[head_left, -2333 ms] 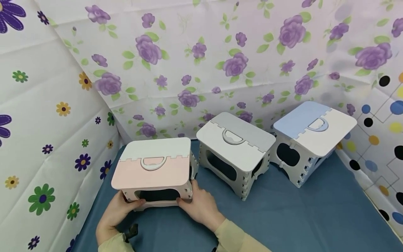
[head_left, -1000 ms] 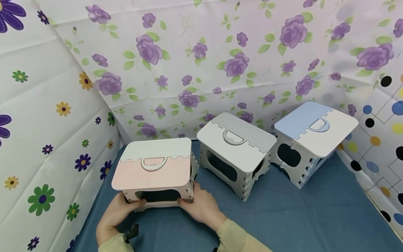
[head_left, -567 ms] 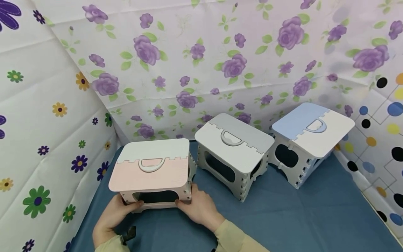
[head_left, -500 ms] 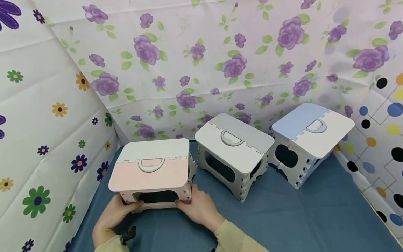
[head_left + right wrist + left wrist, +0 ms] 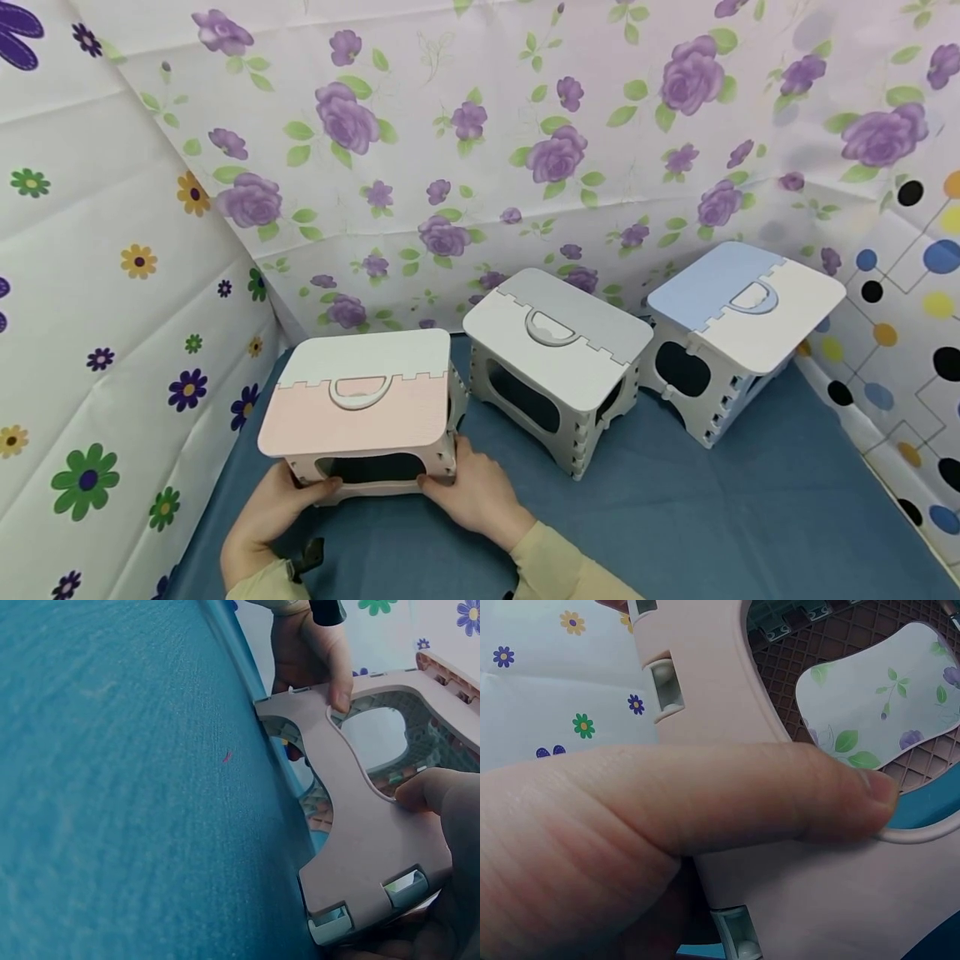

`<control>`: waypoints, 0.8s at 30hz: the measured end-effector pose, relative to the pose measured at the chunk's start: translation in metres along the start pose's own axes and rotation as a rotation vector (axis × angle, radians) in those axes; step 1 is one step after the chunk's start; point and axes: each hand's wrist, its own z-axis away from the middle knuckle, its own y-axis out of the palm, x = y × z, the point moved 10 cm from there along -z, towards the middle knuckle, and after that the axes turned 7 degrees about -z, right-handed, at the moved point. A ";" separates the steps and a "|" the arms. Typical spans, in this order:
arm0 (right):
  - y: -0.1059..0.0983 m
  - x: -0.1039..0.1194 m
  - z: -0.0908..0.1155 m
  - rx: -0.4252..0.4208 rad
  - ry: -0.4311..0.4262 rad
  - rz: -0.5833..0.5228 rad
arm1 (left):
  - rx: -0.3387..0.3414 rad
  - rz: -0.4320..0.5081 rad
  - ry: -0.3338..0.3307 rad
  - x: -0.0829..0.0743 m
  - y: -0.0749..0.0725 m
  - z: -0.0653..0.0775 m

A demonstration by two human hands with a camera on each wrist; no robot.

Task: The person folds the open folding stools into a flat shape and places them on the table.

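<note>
A folding step stool [image 5: 360, 417] with a pink and pale mint top stands at the left on a blue cloth, its carry handle flat in the top. My left hand [image 5: 273, 508] grips its front left leg; the thumb [image 5: 840, 795] reaches across the pink front panel to the rim of the opening. Around the front right leg my right hand [image 5: 480, 492] holds on, its thumb [image 5: 424, 791] at the lower edge of the same opening. Most fingers of both hands are hidden behind the legs.
A grey and white folding stool [image 5: 558, 342] stands in the middle, close to the pink one. Further right is a blue and white stool [image 5: 742, 312]. Flowered cloth walls [image 5: 450, 167] rise behind and at the left; a dotted cloth [image 5: 900, 333] hangs at the right. Blue cloth [image 5: 675, 517] covers the surface.
Both hands keep the same grip on the pink stool, and the stools stay in place. Only the head view has shifted slightly.
</note>
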 end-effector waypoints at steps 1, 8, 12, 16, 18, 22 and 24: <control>0.000 0.000 0.000 -0.001 -0.001 0.000 | -0.002 0.001 0.000 0.000 0.000 0.000; 0.000 -0.002 -0.001 -0.006 0.000 0.007 | 0.007 0.010 0.001 0.000 0.001 -0.002; -0.002 -0.004 0.000 -0.014 0.003 0.003 | 0.012 -0.003 0.010 -0.003 0.002 -0.003; -0.003 -0.004 0.000 -0.021 0.003 0.006 | 0.024 -0.005 0.013 -0.005 0.003 -0.003; -0.001 -0.003 0.000 -0.017 0.000 0.008 | 0.026 -0.011 0.003 -0.003 0.002 -0.002; 0.000 -0.001 0.000 -0.013 -0.006 0.017 | 0.027 -0.020 -0.020 0.001 0.001 0.000; -0.001 0.000 0.001 -0.020 -0.006 0.020 | 0.026 -0.023 -0.020 0.000 0.002 -0.001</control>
